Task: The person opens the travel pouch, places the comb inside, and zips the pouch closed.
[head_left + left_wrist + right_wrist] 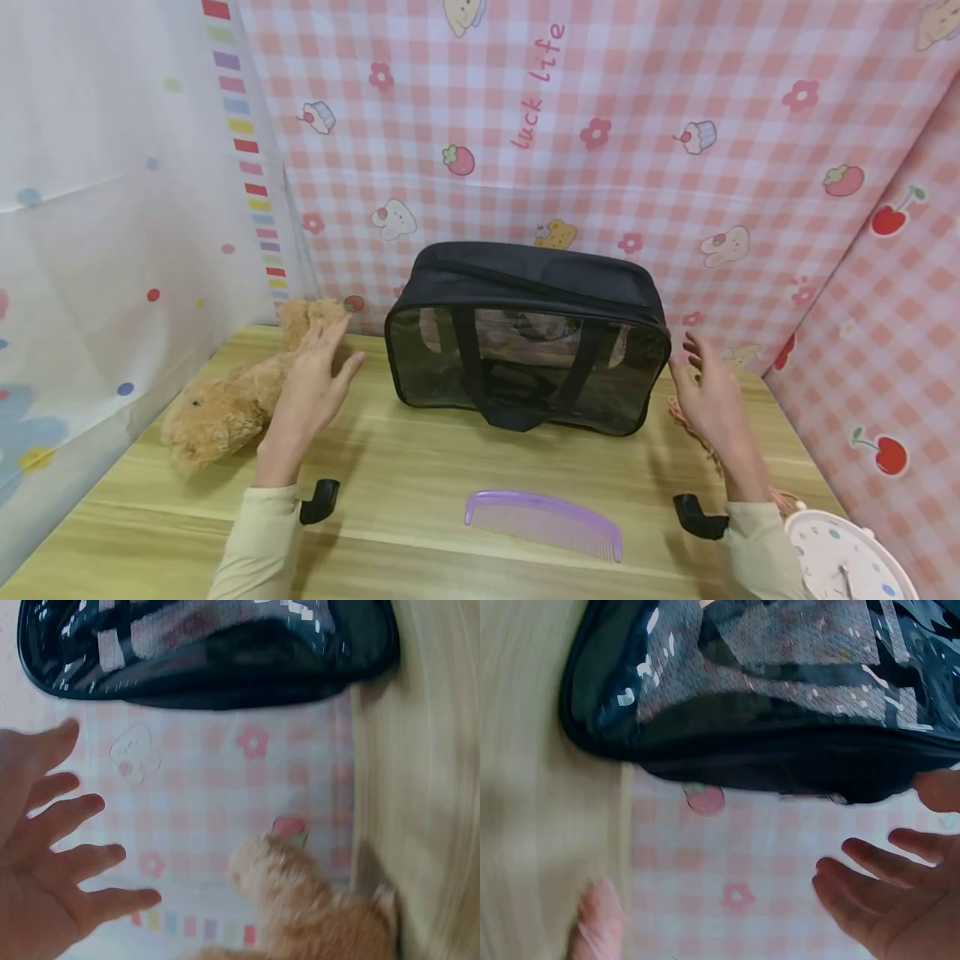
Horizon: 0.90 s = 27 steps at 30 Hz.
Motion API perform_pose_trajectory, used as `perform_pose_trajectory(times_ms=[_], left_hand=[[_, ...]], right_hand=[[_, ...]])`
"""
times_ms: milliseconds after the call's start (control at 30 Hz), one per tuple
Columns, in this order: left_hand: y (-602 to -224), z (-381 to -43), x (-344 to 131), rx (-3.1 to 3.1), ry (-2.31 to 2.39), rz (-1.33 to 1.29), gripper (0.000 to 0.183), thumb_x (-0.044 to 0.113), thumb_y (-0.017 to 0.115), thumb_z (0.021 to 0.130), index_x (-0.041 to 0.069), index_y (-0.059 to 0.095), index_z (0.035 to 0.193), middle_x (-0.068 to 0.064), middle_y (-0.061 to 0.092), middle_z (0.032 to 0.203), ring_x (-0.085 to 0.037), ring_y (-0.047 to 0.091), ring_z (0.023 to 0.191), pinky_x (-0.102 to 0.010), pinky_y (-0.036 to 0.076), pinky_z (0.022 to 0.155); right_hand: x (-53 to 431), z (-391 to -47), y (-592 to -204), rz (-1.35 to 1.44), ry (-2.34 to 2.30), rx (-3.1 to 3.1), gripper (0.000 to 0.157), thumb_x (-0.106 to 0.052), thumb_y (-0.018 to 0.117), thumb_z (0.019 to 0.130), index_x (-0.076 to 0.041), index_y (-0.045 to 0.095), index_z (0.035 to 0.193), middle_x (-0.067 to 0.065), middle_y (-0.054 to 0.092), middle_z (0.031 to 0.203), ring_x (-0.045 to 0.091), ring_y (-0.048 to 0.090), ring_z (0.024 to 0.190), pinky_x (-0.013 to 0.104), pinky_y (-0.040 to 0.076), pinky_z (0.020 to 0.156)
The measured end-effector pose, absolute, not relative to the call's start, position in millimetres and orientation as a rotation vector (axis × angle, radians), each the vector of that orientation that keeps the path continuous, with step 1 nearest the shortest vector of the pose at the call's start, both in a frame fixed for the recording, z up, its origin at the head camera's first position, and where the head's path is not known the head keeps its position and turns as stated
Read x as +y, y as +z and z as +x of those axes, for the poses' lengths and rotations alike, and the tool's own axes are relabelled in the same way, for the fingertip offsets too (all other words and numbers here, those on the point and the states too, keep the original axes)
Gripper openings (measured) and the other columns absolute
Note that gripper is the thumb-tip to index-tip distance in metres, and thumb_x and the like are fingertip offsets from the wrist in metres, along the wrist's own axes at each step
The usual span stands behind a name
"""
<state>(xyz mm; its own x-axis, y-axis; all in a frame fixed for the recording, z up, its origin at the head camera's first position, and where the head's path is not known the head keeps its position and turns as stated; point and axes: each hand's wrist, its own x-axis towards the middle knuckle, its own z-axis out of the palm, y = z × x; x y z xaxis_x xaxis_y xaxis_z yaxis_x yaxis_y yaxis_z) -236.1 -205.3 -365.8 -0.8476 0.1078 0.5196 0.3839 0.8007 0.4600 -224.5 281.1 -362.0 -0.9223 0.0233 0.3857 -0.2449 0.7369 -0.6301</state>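
A black toiletry bag (525,358) with see-through side panels and black strap handles stands upright on the table. To its left is my left hand (311,392), fingers spread and holding nothing, apart from the bag. In the head view that hand overlaps a fluffy light-brown plush toy (225,412), which also shows in the left wrist view (322,915). My right hand (716,408) hovers at the bag's right end, fingers loosely bent with nothing in them. In the right wrist view its thumb tip comes right at the edge of the bag (780,750).
On the wooden table (405,508), a purple comb (543,521) lies in front of the bag. A pink braided cord-like item (693,429) lies partly behind my right arm. A round white clock (843,554) sits at the front right. Printed cloths (645,175) hang around the table.
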Motion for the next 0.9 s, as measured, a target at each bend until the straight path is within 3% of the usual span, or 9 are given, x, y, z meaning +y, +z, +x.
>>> perform_pose_trajectory(times_ms=[33,100,200,267,400,500,600,733,900], left_hand=[[-367,-238,-202,-2.456,-0.843,-0.358,0.054,0.022,0.058,0.096,0.005,0.040,0.144,-0.024,0.049,0.134,-0.044,0.046,0.120,-0.057,0.035,0.097],[-369,-241,-196,-2.333,-0.959,-0.334,0.049,0.014,0.065,0.091,0.003,0.050,0.136,-0.024,0.058,0.122,-0.040,0.059,0.102,-0.050,0.045,0.089],[-372,-244,-186,-2.185,-1.158,-0.300,0.041,0.008,0.071,0.086,0.002,0.060,0.125,-0.020,0.065,0.106,-0.034,0.064,0.084,-0.045,0.052,0.077],[-375,-245,-182,-2.115,-1.309,-0.281,0.037,0.008,0.072,0.084,0.001,0.063,0.120,-0.017,0.062,0.113,-0.032,0.062,0.101,-0.044,0.051,0.083],[-384,-245,-173,-2.046,-1.577,-0.200,0.034,0.008,0.073,0.084,0.002,0.064,0.116,-0.015,0.062,0.112,-0.027,0.061,0.104,-0.036,0.050,0.086],[-392,-246,-167,-2.021,-1.719,-0.151,0.035,0.009,0.074,0.083,0.002,0.065,0.116,-0.016,0.063,0.111,-0.027,0.060,0.104,-0.026,0.050,0.083],[-395,-251,-161,-1.991,-1.782,-0.139,0.034,0.011,0.074,0.083,0.002,0.065,0.114,-0.018,0.065,0.108,-0.027,0.060,0.104,-0.019,0.050,0.078],[-395,-258,-159,-1.910,-1.768,-0.137,0.028,0.012,0.074,0.083,0.003,0.068,0.109,-0.015,0.066,0.103,-0.022,0.062,0.100,-0.019,0.049,0.073],[-390,-265,-161,-1.887,-1.768,-0.180,0.029,0.010,0.072,0.084,0.002,0.067,0.112,-0.014,0.065,0.106,-0.018,0.062,0.099,-0.027,0.050,0.083]], right_hand=[[280,-225,-363,0.171,1.073,-2.531,0.056,-0.029,0.038,0.102,0.002,0.025,0.147,0.032,0.039,0.136,0.051,0.040,0.121,0.061,0.035,0.094],[277,-227,-367,0.170,1.195,-2.481,0.056,-0.029,0.038,0.103,0.001,0.023,0.147,0.033,0.038,0.136,0.051,0.041,0.120,0.059,0.037,0.093],[275,-230,-371,0.155,1.373,-2.443,0.058,-0.032,0.036,0.103,0.001,0.022,0.148,0.033,0.037,0.135,0.048,0.045,0.116,0.054,0.042,0.091],[273,-232,-373,0.110,1.476,-2.423,0.058,-0.034,0.035,0.103,0.001,0.022,0.147,0.031,0.036,0.135,0.040,0.049,0.112,0.046,0.047,0.089],[269,-237,-379,-0.035,1.721,-2.326,0.052,-0.028,0.034,0.103,0.004,0.025,0.143,0.026,0.042,0.129,0.013,0.057,0.096,0.027,0.051,0.081],[269,-240,-384,-0.136,1.889,-2.243,0.045,-0.023,0.036,0.103,0.004,0.028,0.138,0.016,0.046,0.119,0.001,0.056,0.085,0.020,0.050,0.076],[273,-242,-388,-0.185,2.115,-2.115,0.043,-0.024,0.043,0.101,0.000,0.028,0.133,0.005,0.051,0.108,0.002,0.058,0.083,0.019,0.049,0.077],[277,-245,-391,-0.172,2.437,-1.921,0.051,-0.029,0.051,0.098,-0.007,0.023,0.135,-0.003,0.056,0.100,0.005,0.058,0.086,0.021,0.048,0.080],[277,-250,-392,-0.158,2.590,-1.809,0.035,-0.024,0.051,0.098,-0.010,0.031,0.124,-0.005,0.056,0.095,0.006,0.055,0.082,0.022,0.047,0.075]])
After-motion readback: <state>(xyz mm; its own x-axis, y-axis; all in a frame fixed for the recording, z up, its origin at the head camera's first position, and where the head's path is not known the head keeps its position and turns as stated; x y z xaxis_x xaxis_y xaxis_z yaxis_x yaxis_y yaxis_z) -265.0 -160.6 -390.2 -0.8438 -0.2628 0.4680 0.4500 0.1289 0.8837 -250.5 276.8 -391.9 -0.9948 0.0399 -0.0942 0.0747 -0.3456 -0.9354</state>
